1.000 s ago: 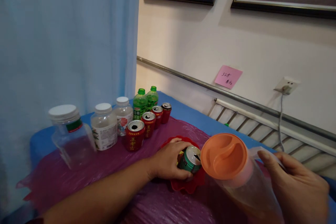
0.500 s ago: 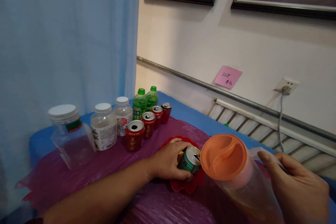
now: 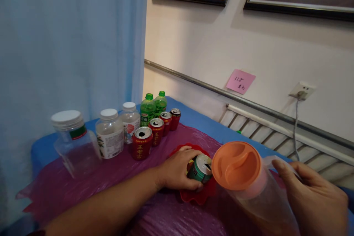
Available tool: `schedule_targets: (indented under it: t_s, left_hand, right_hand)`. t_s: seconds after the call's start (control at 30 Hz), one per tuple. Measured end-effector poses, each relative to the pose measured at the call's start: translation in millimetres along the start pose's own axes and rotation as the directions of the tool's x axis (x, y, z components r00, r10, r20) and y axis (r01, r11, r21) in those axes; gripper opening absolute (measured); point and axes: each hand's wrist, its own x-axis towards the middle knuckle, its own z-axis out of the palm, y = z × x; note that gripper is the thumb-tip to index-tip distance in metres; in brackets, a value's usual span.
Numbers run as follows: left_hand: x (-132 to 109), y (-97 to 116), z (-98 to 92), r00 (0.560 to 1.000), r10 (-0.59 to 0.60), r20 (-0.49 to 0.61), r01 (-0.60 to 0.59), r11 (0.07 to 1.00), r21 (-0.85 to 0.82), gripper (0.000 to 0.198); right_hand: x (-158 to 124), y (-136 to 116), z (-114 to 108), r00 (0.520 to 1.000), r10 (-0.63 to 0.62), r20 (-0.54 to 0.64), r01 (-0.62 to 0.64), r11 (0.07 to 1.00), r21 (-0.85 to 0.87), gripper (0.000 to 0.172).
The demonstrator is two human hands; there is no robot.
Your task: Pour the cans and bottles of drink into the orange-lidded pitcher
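Note:
My left hand [image 3: 179, 171] is wrapped round a green can [image 3: 201, 169], which leans a little over a red scalloped dish [image 3: 195, 196]. The can's opening faces the rim of a translucent pitcher [image 3: 261, 206] with an orange lid [image 3: 237, 165]. My right hand [image 3: 315, 195] grips the pitcher by its handle and holds it tilted toward the can. Lid and can top are very close; whether they touch, or whether liquid flows, I cannot tell.
Several red cans [image 3: 142, 143] stand left of the dish on purple plastic sheeting [image 3: 110, 195]. Behind them are green bottles [image 3: 147, 110] and clear jars with white lids [image 3: 110, 132]. A radiator [image 3: 257, 129] lines the wall, and a blue curtain [image 3: 72, 44] hangs at left.

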Motion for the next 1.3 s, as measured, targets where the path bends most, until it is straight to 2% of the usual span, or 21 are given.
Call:
schedule_targets:
  t_s: [0.43, 0.6, 1.3]
  left_hand:
    - [-0.9, -0.8, 1.6, 1.000, -0.016, -0.014, 0.016, 1.000, 0.027, 0.068]
    - [-0.8, -1.2, 1.3, 1.000, 0.003, 0.000, -0.003, 1.000, 0.003, 0.067]
    - [-1.1, -1.8, 1.3, 1.000, -0.014, -0.016, 0.014, 1.000, -0.011, 0.068]
  right_hand:
    - [0.1, 0.0, -1.1, 0.999, 0.029, 0.029, -0.030, 0.999, 0.016, 0.046]
    - [0.9, 3.0, -1.9, 1.000, -0.020, -0.010, 0.020, 1.000, -0.007, 0.045]
    - [-2.3, -0.1, -1.8, 1.000, 0.028, 0.013, -0.028, 1.000, 0.008, 0.044]
